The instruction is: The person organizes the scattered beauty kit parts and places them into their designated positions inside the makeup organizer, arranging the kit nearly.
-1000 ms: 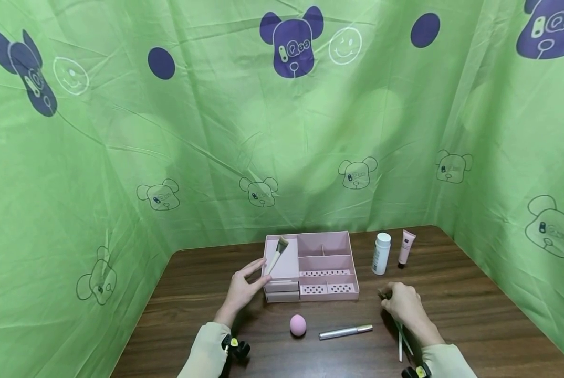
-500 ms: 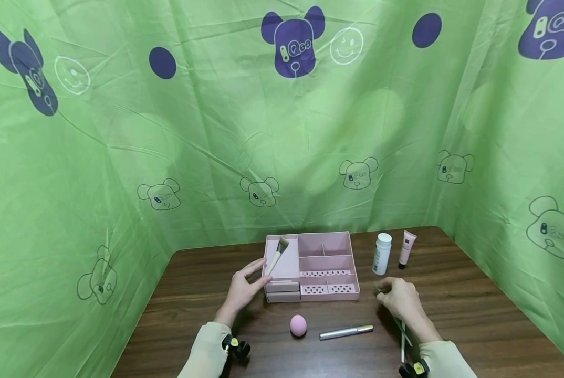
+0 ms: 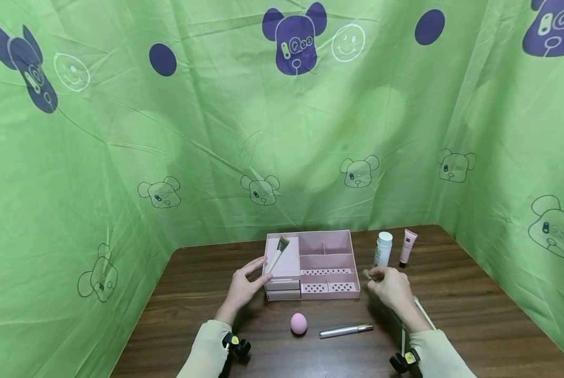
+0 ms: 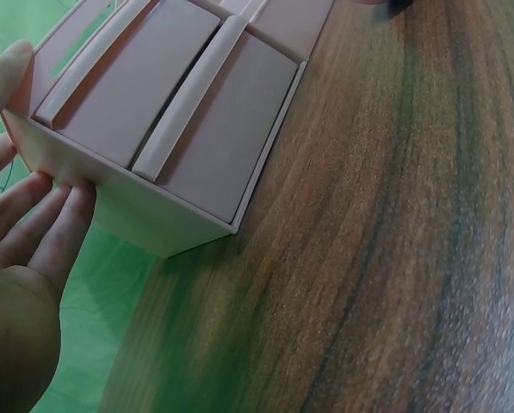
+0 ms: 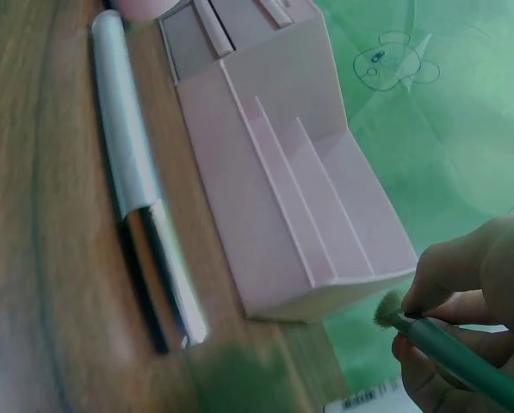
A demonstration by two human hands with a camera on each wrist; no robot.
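Note:
My left hand rests against the left front corner of a pink organizer box. Its straight fingers touch the side wall and the thumb lies at the upper edge. A makeup brush with a pale handle lies slanted on the box's flat top. My right hand pinches a green-handled makeup brush close to its bristles, just right of the box and above the table. Past the right forearm a white stick shows, mostly hidden by the arm.
A pink egg-shaped sponge and a silver tube with a gold end lie in front of the box. Behind the right hand stand a white bottle and a pink tube. Green cloth surrounds the table.
My right hand has moved forward and slightly left with the brush, whose bristles now show beside the box. It now covers the white bottle's base. The left hand stays put.

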